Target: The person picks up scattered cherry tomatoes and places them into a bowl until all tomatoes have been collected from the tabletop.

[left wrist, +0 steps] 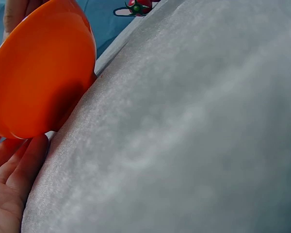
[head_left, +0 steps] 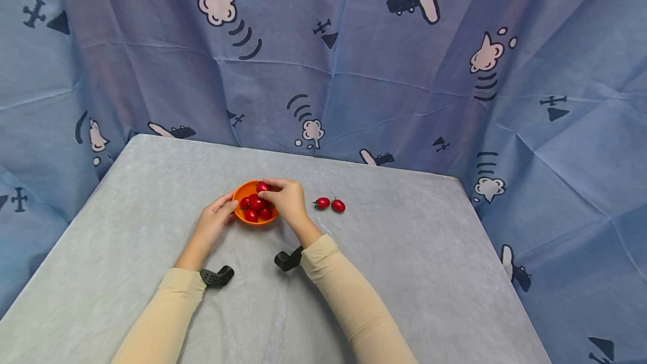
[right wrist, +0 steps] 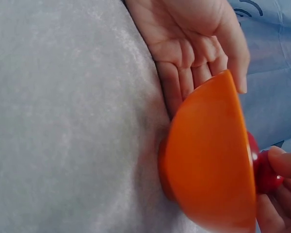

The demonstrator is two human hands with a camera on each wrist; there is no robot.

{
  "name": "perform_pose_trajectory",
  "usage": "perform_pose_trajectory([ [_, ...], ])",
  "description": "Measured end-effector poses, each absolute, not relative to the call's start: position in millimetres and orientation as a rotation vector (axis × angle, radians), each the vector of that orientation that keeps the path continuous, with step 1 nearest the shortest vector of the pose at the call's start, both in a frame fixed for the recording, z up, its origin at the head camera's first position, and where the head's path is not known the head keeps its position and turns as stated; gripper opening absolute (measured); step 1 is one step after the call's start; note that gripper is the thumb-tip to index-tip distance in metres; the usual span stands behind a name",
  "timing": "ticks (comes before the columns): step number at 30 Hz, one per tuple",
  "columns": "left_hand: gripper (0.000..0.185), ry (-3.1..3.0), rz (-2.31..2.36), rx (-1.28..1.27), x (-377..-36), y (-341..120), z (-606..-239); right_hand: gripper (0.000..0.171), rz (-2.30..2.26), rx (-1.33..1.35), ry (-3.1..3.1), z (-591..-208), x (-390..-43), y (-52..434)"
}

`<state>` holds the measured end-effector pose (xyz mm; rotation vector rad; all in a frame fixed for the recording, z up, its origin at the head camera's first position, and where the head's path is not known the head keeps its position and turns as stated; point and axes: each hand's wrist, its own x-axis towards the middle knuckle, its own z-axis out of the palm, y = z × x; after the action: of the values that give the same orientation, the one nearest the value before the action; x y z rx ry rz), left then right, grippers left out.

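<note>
Fingers of the right hand [head_left: 289, 198] are pinching a small red cherry tomato [head_left: 262, 187] just above the far rim of a small round orange plastic bowl [head_left: 244, 191], which is sitting on the grey cloth-covered surface [head_left: 404, 274] a little toward its far edge and holding more red tomatoes [head_left: 256, 208]. The left hand [head_left: 216, 219] is lying open, its straight fingers touching the bowl's left wall. Two loose stemmed red tomatoes [head_left: 329, 204] are resting on the surface just right of the right hand, toward the far edge
</note>
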<state>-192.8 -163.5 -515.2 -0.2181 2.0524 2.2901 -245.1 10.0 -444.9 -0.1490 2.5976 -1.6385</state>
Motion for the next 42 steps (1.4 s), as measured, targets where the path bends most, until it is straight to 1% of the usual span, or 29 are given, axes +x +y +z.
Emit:
perform_pose_trajectory([
  [8,0.053,2.057,2.287,-0.222,-193.3,-162.6,-516.3,0.028,-1.580,-0.164,2.649,-450.7,-247.2,9.0],
  [30,0.052,2.051,2.295,-0.220,-192.6,-162.8,-514.3,0.028,-1.477,-0.219,2.715,-451.4,-245.7,6.2],
  [42,0.052,2.037,2.306,-0.210,-193.1,-163.7,-515.2,0.030,-1.497,-0.207,2.703,-452.5,-244.9,5.9],
])
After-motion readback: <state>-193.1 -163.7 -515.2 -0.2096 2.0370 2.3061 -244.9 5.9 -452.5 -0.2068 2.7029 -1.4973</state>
